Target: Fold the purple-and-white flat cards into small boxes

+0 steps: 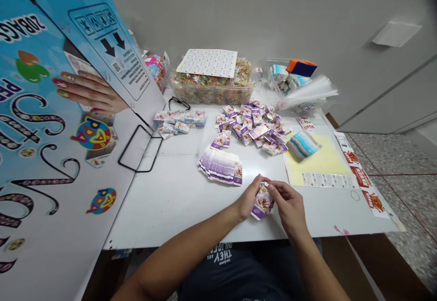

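A small purple-and-white printed carton (262, 202) is between my two hands, close to the table's front edge. My left hand (249, 198) grips its left side, and my right hand (287, 200) pinches around its upper right end. Just beyond my left hand lies a fanned stack of flat, unfolded purple cartons (220, 166). Farther back is a heap of purple cartons (251, 125) in folded box form. My fingers cover part of the held carton's top end.
At left stands a large printed display box (85, 87). Behind are a clear tub of colourful packets (211, 89) and another clear bin (300, 94). Blue-and-white boxes (180, 119), glasses (179, 103), a yellow sheet (321, 160) and a blue card bundle (303, 145) lie on the white table (164, 205).
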`<control>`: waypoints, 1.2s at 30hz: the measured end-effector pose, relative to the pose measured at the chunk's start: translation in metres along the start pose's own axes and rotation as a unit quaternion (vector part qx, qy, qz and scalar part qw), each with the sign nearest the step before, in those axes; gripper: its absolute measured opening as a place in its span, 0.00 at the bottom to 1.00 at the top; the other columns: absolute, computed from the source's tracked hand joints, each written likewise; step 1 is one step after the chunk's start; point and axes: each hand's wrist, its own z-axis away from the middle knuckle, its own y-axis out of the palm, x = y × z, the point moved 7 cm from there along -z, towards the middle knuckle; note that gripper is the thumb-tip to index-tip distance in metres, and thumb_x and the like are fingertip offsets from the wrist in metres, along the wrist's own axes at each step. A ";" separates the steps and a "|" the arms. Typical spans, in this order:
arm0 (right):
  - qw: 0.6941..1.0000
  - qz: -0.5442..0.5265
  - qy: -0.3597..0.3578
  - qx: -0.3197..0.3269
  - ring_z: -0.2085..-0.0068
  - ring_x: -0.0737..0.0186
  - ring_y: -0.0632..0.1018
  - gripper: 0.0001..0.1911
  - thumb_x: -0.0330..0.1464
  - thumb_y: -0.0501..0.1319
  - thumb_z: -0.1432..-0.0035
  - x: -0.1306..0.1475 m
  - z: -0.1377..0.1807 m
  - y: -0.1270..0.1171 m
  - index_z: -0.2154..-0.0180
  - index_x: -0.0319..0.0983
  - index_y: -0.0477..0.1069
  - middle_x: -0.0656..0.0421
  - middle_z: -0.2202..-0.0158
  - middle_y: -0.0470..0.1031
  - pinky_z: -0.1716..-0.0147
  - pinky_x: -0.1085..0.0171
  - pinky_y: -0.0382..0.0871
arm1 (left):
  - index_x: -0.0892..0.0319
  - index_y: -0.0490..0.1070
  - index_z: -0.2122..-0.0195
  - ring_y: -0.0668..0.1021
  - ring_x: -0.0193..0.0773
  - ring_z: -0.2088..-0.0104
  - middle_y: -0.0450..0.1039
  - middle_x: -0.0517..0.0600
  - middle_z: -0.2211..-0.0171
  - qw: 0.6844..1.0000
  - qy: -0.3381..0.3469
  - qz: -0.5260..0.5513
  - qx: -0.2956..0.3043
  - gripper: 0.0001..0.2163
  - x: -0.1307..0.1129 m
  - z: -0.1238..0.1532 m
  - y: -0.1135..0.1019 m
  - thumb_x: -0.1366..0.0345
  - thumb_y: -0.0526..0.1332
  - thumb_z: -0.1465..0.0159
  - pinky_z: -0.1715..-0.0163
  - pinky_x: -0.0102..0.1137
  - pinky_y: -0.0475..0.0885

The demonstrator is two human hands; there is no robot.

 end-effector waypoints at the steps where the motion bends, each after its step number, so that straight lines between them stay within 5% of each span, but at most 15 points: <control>1: 1.000 -0.010 0.009 0.008 0.83 0.67 0.74 0.13 0.41 0.72 0.47 0.000 -0.001 0.001 0.64 0.39 0.79 0.56 0.66 0.83 0.85 0.64 0.73 | 0.59 0.66 0.58 0.73 0.34 0.83 0.70 0.43 0.79 1.000 0.002 -0.004 0.005 0.30 -0.001 0.000 0.000 0.33 0.56 0.41 0.83 0.28 0.69; 9: 0.993 -0.088 0.072 0.033 0.82 0.64 0.74 0.12 0.40 0.74 0.51 -0.006 -0.002 0.001 0.72 0.39 0.79 0.61 0.78 0.78 0.86 0.64 0.71 | 0.58 0.61 0.53 0.73 0.35 0.82 0.70 0.43 0.78 0.997 -0.004 -0.072 0.030 0.33 0.000 0.006 0.002 0.30 0.53 0.41 0.82 0.28 0.67; 13: 0.997 -0.052 0.044 0.025 0.76 0.58 0.78 0.11 0.41 0.73 0.49 -0.006 0.002 -0.003 0.71 0.40 0.80 0.57 0.70 0.82 0.82 0.61 0.74 | 0.58 0.61 0.52 0.72 0.34 0.83 0.70 0.44 0.78 0.994 0.007 -0.103 0.040 0.33 0.000 0.006 0.002 0.31 0.49 0.39 0.82 0.27 0.65; 16: 0.999 0.036 -0.031 0.026 0.58 0.49 0.82 0.11 0.42 0.68 0.43 -0.002 0.005 -0.005 0.67 0.42 0.82 0.53 0.58 0.83 0.63 0.54 0.79 | 0.58 0.62 0.53 0.71 0.33 0.84 0.70 0.44 0.77 0.997 -0.007 -0.077 0.031 0.34 0.002 0.003 -0.002 0.30 0.48 0.39 0.82 0.27 0.65; 19: 0.988 0.102 -0.110 0.042 0.46 0.48 0.77 0.11 0.41 0.65 0.38 0.002 0.011 -0.004 0.60 0.43 0.82 0.52 0.51 0.81 0.44 0.50 0.70 | 0.58 0.62 0.52 0.70 0.32 0.84 0.70 0.44 0.76 0.998 -0.025 -0.062 0.017 0.35 0.005 0.002 -0.006 0.29 0.48 0.40 0.82 0.28 0.65; 25: 0.991 0.103 -0.053 0.065 0.67 0.59 0.77 0.10 0.40 0.69 0.42 -0.001 -0.001 -0.006 0.63 0.41 0.77 0.57 0.68 0.78 0.66 0.61 0.73 | 0.57 0.61 0.52 0.72 0.33 0.80 0.68 0.43 0.75 0.998 0.006 -0.069 0.011 0.32 0.006 0.000 -0.004 0.31 0.50 0.39 0.76 0.29 0.67; 28: 1.000 -0.008 -0.016 0.004 0.75 0.66 0.74 0.13 0.41 0.72 0.47 0.014 -0.034 -0.014 0.64 0.41 0.76 0.61 0.72 0.76 0.77 0.66 0.69 | 0.57 0.60 0.51 0.74 0.36 0.77 0.71 0.47 0.71 0.993 0.076 -0.087 0.012 0.34 -0.003 -0.002 -0.004 0.29 0.46 0.40 0.75 0.30 0.65; 33: 0.983 -0.167 -0.073 -0.035 0.54 0.55 0.81 0.19 0.38 0.75 0.54 0.049 -0.091 -0.015 0.59 0.43 0.77 0.57 0.53 0.77 0.55 0.57 0.76 | 0.57 0.55 0.45 0.71 0.34 0.74 0.68 0.50 0.64 0.953 0.204 -0.220 -0.036 0.35 -0.025 0.007 -0.010 0.31 0.45 0.38 0.72 0.31 0.63; 36: 0.993 -0.091 -0.077 -0.023 0.61 0.59 0.81 0.14 0.42 0.71 0.48 0.044 -0.101 -0.012 0.62 0.43 0.76 0.57 0.56 0.78 0.57 0.56 0.76 | 0.58 0.55 0.43 0.67 0.33 0.72 0.65 0.49 0.64 0.929 0.216 -0.302 -0.008 0.33 -0.029 0.014 -0.003 0.34 0.48 0.36 0.70 0.31 0.63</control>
